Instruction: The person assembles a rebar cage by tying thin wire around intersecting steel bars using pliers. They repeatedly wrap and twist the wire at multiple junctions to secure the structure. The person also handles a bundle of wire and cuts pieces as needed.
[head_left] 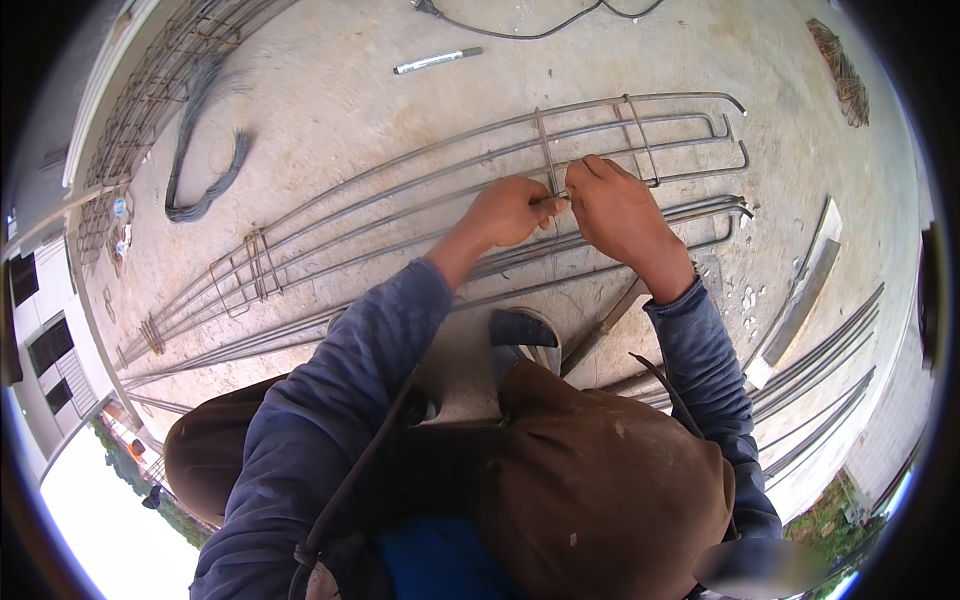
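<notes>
Both hands meet over the steel bars (450, 137), beside a thin square stirrup (546, 150): the left hand (510, 212) is drawn into a narrow pinch, the right hand (612, 205) curls tightly against it. Whatever lies between the fingertips is mostly hidden, so I cannot tell if it is wire or the stirrup itself.

On the concrete floor (330, 110), the bars run lengthwise from near its left edge toward its right edge, where their ends turn into hooks. A second stirrup (641, 140) crosses just beyond the right hand; a bunch of stirrups (262, 262) sits nearer the floor's left edge.

Long and stiff, the bars would likely feel heavy and swing if lifted from one end; two spread holds, clear of the hooks, should suit. Each stirrup looks light yet rigid, best pinched at a straight side.
</notes>
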